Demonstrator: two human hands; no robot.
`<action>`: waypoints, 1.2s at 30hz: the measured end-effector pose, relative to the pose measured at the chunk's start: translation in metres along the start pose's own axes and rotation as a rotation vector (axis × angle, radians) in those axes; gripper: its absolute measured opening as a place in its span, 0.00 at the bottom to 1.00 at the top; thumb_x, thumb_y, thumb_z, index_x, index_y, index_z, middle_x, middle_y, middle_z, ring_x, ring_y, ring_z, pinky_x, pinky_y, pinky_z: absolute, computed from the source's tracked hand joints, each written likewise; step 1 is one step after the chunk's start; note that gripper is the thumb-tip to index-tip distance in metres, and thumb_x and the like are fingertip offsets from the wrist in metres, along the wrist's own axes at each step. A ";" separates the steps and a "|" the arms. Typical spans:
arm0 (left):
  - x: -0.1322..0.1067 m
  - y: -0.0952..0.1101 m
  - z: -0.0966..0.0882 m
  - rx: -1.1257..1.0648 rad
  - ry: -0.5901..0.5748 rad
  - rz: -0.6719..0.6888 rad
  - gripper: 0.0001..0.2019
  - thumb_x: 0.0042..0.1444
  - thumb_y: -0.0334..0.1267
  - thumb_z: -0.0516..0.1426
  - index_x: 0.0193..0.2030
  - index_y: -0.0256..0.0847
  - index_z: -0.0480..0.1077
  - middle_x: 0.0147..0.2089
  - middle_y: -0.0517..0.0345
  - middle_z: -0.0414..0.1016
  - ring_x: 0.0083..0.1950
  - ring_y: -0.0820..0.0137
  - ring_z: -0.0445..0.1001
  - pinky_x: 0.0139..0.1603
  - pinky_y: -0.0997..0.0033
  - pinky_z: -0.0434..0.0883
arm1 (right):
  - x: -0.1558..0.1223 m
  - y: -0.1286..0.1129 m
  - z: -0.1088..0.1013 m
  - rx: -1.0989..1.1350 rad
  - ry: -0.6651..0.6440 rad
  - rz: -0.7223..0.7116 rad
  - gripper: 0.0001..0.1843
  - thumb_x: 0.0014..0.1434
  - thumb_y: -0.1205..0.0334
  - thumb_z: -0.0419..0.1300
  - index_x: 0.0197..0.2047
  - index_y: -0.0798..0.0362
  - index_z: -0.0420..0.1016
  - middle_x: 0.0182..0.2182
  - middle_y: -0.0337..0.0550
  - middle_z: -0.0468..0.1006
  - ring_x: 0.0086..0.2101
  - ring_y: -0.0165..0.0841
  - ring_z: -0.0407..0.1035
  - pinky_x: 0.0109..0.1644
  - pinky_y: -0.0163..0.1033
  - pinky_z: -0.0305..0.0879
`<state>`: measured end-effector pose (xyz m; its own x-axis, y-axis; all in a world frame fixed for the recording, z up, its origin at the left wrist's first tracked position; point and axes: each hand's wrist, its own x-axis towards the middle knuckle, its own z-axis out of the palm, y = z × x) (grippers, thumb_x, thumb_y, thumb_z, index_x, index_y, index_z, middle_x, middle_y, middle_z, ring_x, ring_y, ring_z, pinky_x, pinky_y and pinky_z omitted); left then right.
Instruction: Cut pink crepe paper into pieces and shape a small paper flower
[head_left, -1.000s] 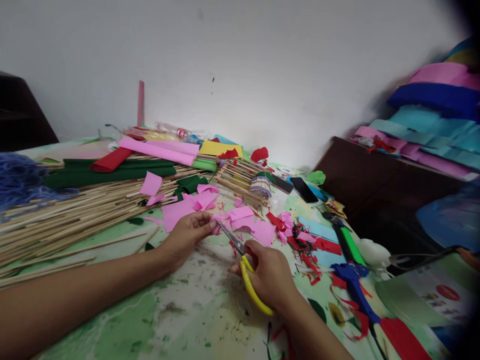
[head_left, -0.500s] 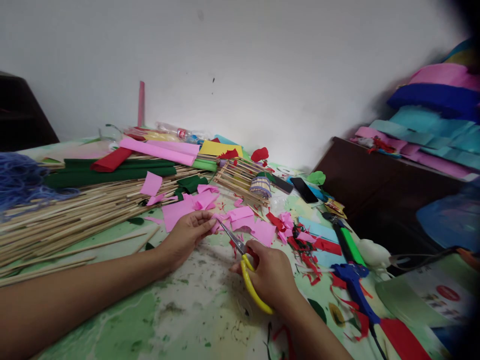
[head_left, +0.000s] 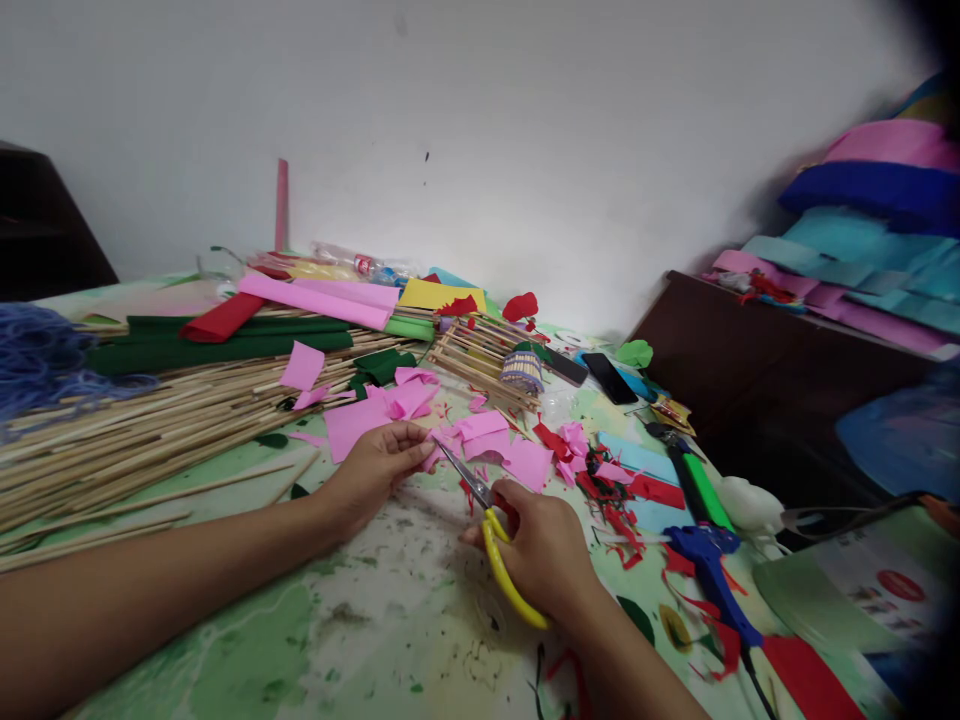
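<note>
My left hand (head_left: 382, 462) pinches a small piece of pink crepe paper (head_left: 430, 458) between thumb and fingertips. In my right hand (head_left: 541, 545) is a pair of scissors (head_left: 501, 575) with yellow handles, fingers wrapped round the grips. Its blades point up and left and meet the pink piece at my left fingertips; whether they are parted I cannot make out. Around both hands lie loose pink paper pieces (head_left: 484, 437), and a larger pink sheet (head_left: 349, 428) sits just behind my left hand.
Thin wooden sticks (head_left: 187, 430) cover the left side, beside blue yarn (head_left: 37, 360). A stick frame (head_left: 480, 360) and a phone (head_left: 609, 378) are farther back. To the right are red scraps (head_left: 622, 520), a blue glue gun (head_left: 716, 580) and a pale green container (head_left: 832, 590).
Almost nothing differs. Both hands, the scissors and the pink piece keep their places; the view has shifted very slightly.
</note>
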<state>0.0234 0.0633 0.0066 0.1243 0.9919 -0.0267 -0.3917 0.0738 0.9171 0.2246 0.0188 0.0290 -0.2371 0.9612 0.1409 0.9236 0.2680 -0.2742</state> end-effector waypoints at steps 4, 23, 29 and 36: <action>-0.002 0.001 0.001 -0.007 -0.008 0.008 0.07 0.44 0.35 0.65 0.29 0.36 0.72 0.25 0.61 0.69 0.28 0.77 0.66 0.32 0.79 0.64 | 0.000 -0.002 -0.001 -0.002 0.011 0.003 0.17 0.53 0.43 0.56 0.29 0.49 0.68 0.18 0.35 0.69 0.20 0.27 0.56 0.26 0.34 0.36; 0.000 0.000 0.001 0.011 -0.032 -0.009 0.09 0.45 0.37 0.65 0.29 0.35 0.72 0.25 0.62 0.69 0.27 0.78 0.65 0.30 0.80 0.63 | -0.001 0.003 0.002 0.013 0.031 -0.035 0.16 0.53 0.44 0.56 0.29 0.49 0.67 0.18 0.34 0.68 0.20 0.27 0.54 0.26 0.34 0.36; -0.002 -0.001 0.001 0.013 -0.039 0.002 0.09 0.45 0.38 0.65 0.30 0.35 0.72 0.25 0.62 0.68 0.28 0.78 0.65 0.30 0.80 0.64 | -0.002 0.003 0.002 0.011 0.027 -0.031 0.16 0.53 0.44 0.56 0.29 0.48 0.67 0.18 0.34 0.69 0.20 0.27 0.54 0.26 0.34 0.36; 0.000 -0.001 0.001 -0.020 -0.020 0.002 0.09 0.44 0.36 0.65 0.30 0.36 0.73 0.27 0.62 0.70 0.29 0.78 0.66 0.32 0.79 0.65 | 0.000 0.004 0.003 0.017 0.029 -0.029 0.16 0.52 0.44 0.57 0.29 0.48 0.67 0.18 0.33 0.68 0.20 0.27 0.53 0.26 0.34 0.36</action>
<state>0.0244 0.0628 0.0057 0.1417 0.9898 -0.0171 -0.4097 0.0744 0.9092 0.2272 0.0200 0.0253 -0.2541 0.9509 0.1768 0.9113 0.2966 -0.2856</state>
